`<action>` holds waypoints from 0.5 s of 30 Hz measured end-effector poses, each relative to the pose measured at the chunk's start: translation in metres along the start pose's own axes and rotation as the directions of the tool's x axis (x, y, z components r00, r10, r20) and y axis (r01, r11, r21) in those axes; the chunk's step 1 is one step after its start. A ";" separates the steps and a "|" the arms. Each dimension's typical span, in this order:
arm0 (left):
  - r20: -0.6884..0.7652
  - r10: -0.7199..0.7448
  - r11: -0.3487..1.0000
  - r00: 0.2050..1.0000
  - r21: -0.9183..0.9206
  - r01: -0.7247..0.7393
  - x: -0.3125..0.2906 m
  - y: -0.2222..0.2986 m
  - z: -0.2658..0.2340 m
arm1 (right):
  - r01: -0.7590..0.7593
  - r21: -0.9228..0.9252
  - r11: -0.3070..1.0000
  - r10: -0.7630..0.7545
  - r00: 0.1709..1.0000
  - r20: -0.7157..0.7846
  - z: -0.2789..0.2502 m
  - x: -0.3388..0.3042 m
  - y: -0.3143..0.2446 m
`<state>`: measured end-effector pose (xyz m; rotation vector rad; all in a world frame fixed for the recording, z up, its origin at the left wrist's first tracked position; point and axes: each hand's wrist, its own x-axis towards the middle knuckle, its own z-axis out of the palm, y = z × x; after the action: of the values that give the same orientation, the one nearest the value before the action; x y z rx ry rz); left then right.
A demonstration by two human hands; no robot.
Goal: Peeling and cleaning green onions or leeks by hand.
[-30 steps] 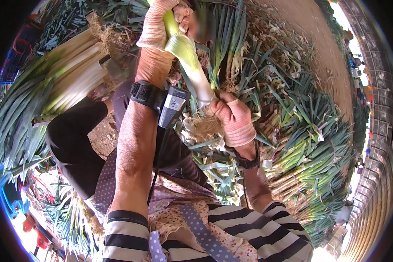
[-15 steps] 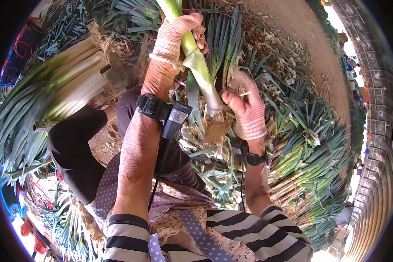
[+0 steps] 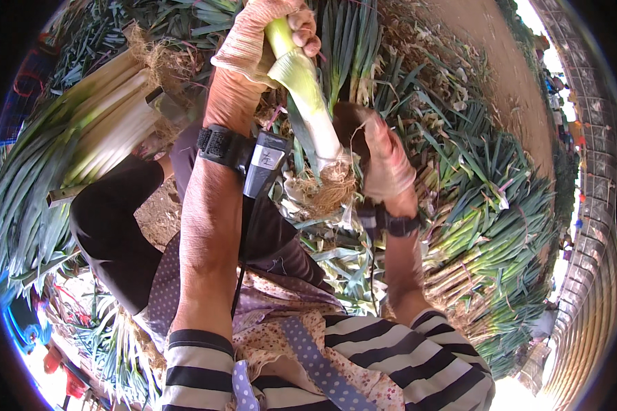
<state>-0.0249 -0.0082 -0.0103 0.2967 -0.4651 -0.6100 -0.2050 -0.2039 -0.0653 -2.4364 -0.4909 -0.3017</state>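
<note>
Thick white-and-green leek [image 3: 315, 113], aslant in the left hand, root end nearer the wearer. Pale ribbed-gloved left hand [image 3: 252, 34]: fingers wrapped round the green shank, hiding part of it. Pinkish-gloved right hand [image 3: 386, 156]: curved beside the root end; grip cannot be told. Left: stack of fat white-stalked leeks [image 3: 116, 113]. Right: heaped slender green-leaved bundles [image 3: 487, 253]. Below: crowded loose leaf scraps [image 3: 349, 274]. Leek's condition: pale outer sheath folded outward, tangled brown roots [image 3: 330, 195] attached.
</note>
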 end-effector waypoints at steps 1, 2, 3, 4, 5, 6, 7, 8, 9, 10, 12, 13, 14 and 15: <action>-0.001 -0.014 1.000 1.000 -0.011 0.014 0.000 -0.006 0.007 | 0.050 0.157 0.986 -0.048 0.999 -0.020 -0.009 0.019 -0.013; -0.053 -0.079 0.996 0.995 0.037 0.081 -0.002 -0.011 0.024 | -0.050 0.255 0.966 0.018 0.992 0.125 -0.011 0.025 -0.009; -0.106 -0.142 0.985 0.984 0.080 0.151 -0.001 -0.017 0.035 | -0.162 0.337 0.928 0.069 0.960 0.270 -0.014 0.030 -0.006; -0.114 -0.069 0.973 0.991 0.213 0.093 0.000 -0.020 0.035 | 0.342 -0.167 0.925 -0.354 0.934 -0.047 -0.007 0.048 -0.021; -0.118 -0.078 0.972 0.990 0.213 0.102 -0.001 -0.020 0.038 | 0.335 -0.163 0.928 -0.347 0.936 -0.052 -0.004 0.056 -0.033; -0.215 -0.073 0.952 0.974 0.276 0.132 -0.003 -0.017 0.045 | -0.132 0.518 0.845 0.153 0.988 0.002 -0.006 0.063 -0.047; -0.305 -0.061 0.929 0.951 0.330 0.165 -0.002 -0.017 0.050 | -0.474 0.863 0.177 0.470 0.811 0.349 -0.009 0.065 -0.055; -0.299 -0.067 0.931 0.952 0.325 0.167 -0.001 -0.022 0.044 | -0.402 0.909 0.111 0.507 0.809 0.296 -0.012 0.066 -0.059; -0.150 0.088 0.798 0.985 0.602 0.020 0.000 -0.030 0.032 | -0.336 0.921 0.196 0.528 0.828 0.190 -0.020 0.067 -0.056; 0.045 0.194 0.582 0.980 0.799 -0.152 -0.001 -0.037 0.020 | -0.335 0.909 0.246 0.597 0.791 0.130 -0.027 0.068 -0.054; 0.487 0.161 -0.061 0.859 0.873 -0.483 -0.002 -0.036 0.004 | -0.326 0.872 0.365 0.706 0.708 -0.031 -0.031 0.071 -0.044; 0.122 0.023 0.457 0.992 0.881 -0.119 -0.014 -0.038 0.008 | -0.362 0.829 0.426 0.740 0.666 -0.089 -0.031 0.071 -0.038; -0.108 -0.145 0.484 0.983 0.859 0.166 -0.017 -0.035 0.013 | -0.323 0.832 0.452 0.742 0.653 -0.150 -0.032 0.071 -0.033; -0.321 -0.313 0.460 0.894 0.772 0.438 -0.017 -0.033 0.019 | -0.282 0.832 0.478 0.742 0.637 -0.210 -0.034 0.071 -0.027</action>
<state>-0.0622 -0.0256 -0.0131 1.4100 -0.5406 -0.7655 -0.1550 -0.1858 -0.0007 -1.4383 0.4087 -0.4057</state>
